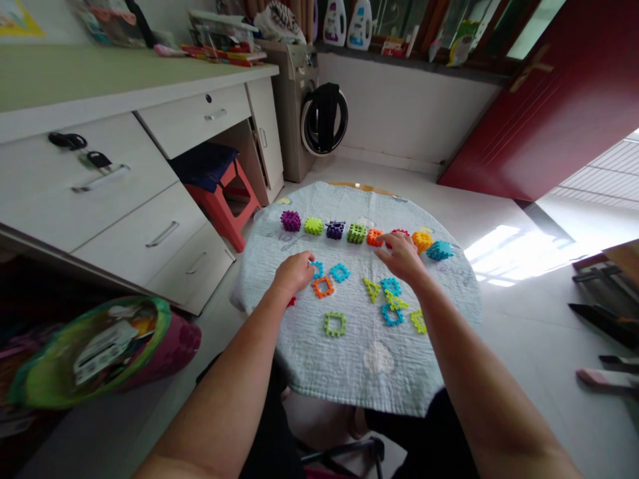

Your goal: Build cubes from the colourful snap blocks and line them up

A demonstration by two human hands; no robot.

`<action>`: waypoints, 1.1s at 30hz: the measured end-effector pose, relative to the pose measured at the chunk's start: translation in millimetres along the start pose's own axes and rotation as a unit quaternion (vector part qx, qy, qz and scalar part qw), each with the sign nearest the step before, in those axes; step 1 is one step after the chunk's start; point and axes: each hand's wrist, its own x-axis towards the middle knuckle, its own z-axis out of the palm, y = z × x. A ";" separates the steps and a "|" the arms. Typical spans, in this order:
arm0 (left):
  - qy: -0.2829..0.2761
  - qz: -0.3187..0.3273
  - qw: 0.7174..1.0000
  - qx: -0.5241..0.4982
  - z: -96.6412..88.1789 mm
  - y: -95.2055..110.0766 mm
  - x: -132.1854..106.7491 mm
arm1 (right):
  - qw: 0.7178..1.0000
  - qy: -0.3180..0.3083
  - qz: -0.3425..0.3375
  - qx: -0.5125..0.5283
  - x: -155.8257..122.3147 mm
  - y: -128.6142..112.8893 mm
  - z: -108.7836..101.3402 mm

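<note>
Right grip (pixel 401 254) hangs at the block row, thumb and index slightly parted, fingertips by the orange block (pixel 374 237); from my end I cannot tell whether it grasps anything. Left grip (pixel 293 271) sits low, fingers curled at a blue square (pixel 319 267); pinched or merely touched, I cannot tell.

Near the left: second blue square (pixel 335 273), orange frame (pixel 326 294), red piece (pixel 291 301) partly hidden by my forearm. Closer to me, a green frame (pixel 335 332) lies apart.

Beside my right forearm: lime triangle (pixel 367 286), far blue square (pixel 391 293), near blue square (pixel 390 322), a lime piece (pixel 394 301) overlapping the near one, and a yellow-green piece (pixel 417 324) at the forearm's edge.

Row, left to right: purple block (pixel 290 221), lime block (pixel 313 226), dark violet block (pixel 335 229), green block (pixel 356 233), the orange one, red block (pixel 401 232) mostly behind the hand, yellow block (pixel 422 241), teal block (pixel 440 251).

All rest on pale cloth (pixel 319 372) over the tabletop (pixel 349 185). Beyond: washing machine (pixel 292 110), door ajar, black fabric (pixel 327 116) draped over it.
</note>
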 end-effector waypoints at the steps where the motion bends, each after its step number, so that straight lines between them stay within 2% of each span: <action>1: -0.006 0.002 1.000 0.007 1.3 1.8 -0.4 | 1.000 0.007 0.011 0.011 -17.2 9.0 -6.8; 6: -0.034 0.018 0.998 0.055 5.1 9.6 -3.8 | 0.992 0.064 0.080 0.073 -98.5 43.2 -29.0; 9: -0.047 0.030 0.995 0.088 5.3 6.6 -4.6 | 0.985 0.048 0.139 0.085 -134.7 53.0 -27.1; 11: -0.059 0.027 0.992 0.109 5.1 0.3 -4.3 | 0.982 0.016 0.171 0.077 -147.6 56.3 -22.2; 14: -0.075 0.016 0.989 0.128 4.6 -12.5 -4.0 | 0.980 -0.025 0.188 0.058 -149.1 57.7 -16.1; 20: -0.109 -0.012 0.985 0.133 1.9 -30.9 -5.8 | 0.979 -0.115 0.167 0.000 -128.4 51.7 -7.7; 23: -0.120 -0.029 0.984 0.126 1.6 -34.7 -5.5 | 0.979 -0.140 0.146 -0.008 -122.3 50.4 -0.8; 27: -0.118 -0.025 0.986 0.111 3.5 -34.4 -5.1 | 0.981 -0.147 0.123 -0.028 -119.5 51.3 10.5; 30: -0.108 -0.012 0.990 0.093 4.7 -28.7 -6.1 | 0.982 -0.132 0.120 -0.059 -118.5 48.4 18.9; 33: -0.101 0.009 0.991 0.087 4.8 -20.6 -7.8 | 0.978 -0.143 0.122 -0.087 -116.6 42.5 25.5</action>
